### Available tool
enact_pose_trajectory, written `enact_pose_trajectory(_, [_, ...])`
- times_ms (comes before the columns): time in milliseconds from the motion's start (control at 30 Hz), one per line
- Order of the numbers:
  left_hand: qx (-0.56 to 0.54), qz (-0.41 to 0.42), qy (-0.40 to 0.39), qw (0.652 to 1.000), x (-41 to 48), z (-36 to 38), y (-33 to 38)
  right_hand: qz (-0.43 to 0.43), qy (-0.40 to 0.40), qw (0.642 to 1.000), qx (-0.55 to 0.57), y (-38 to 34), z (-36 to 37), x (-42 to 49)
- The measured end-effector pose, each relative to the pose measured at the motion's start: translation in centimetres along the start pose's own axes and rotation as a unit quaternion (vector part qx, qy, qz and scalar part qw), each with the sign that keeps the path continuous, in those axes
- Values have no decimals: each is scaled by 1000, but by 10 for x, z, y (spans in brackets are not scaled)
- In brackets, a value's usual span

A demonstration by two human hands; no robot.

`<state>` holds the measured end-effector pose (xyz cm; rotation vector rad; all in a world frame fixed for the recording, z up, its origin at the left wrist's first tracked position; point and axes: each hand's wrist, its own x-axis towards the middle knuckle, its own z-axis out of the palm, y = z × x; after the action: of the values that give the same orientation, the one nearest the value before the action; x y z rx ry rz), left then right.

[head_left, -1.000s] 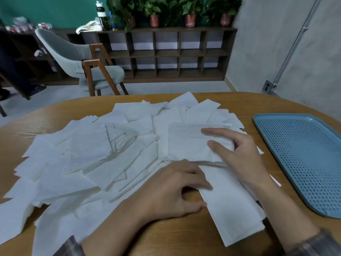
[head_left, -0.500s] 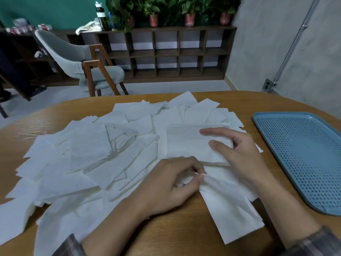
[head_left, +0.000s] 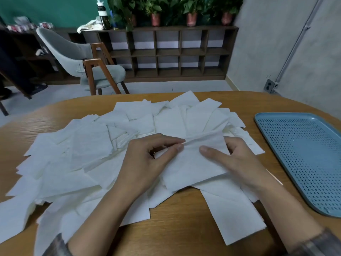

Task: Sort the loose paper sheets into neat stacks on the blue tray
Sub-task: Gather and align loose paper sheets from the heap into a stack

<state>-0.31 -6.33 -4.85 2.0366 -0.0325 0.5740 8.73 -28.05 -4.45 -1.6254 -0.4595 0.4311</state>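
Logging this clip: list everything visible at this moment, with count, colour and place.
loose paper sheets: many, white, overlapping across the table
lifted sheet: one, white, above the pile between both hands
tray: one, blue, table's right side, no sheets on its visible part
table: one, light brown wood
chair: one, grey-green, wooden legs, beyond the table, left
shelf unit: one, dark wood, back wall
potted plants: at least four, green, on the shelf unit
bottle: one, dark, white cap, on the shelf unit
wall socket: one, grey, right wall
left hand: pinches the lifted sheet at its left
right hand: thumb on the lifted sheet, fingers behind it
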Motion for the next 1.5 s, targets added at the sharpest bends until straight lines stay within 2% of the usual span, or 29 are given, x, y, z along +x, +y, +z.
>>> enact_pose_trajectory(100, [-3,-26,28,999,0,2,-1,4,14,1000,-2,0,4,-1])
enact_pose_trajectory(267, [-30,-61,65,996,2,2,0,-4,-18,999,34,1,3,-3])
enact_pose_trajectory(667, [-29,-74,53,995,3,1,1,-4,-30,999,30,-2,5,-3])
enact_pose_trajectory(867, [2,-55,46,997,1,4,-1,-31,-23,999,-1,-1,7,0])
enact_pose_trajectory(967, [24,-35,63,997,0,6,-3,-52,-32,998,-12,-3,8,0])
enact_pose_trajectory(1100, [57,-14,90,994,2,7,-2,-94,-4,995,-36,-4,8,2])
enact_pose_trajectory(1200, [-9,-87,39,995,2,2,4,-84,-15,995,55,-7,4,0])
enact_pose_trajectory(1267, [-105,-145,-32,983,3,-1,10,-82,-11,995,63,-6,1,2])
enact_pose_trajectory(1333, [-185,-172,-65,965,2,0,15,-93,3,994,51,-6,1,2])
enact_pose_trajectory(1500, [-107,-137,-33,984,1,3,9,-100,1,995,2,-3,0,2])
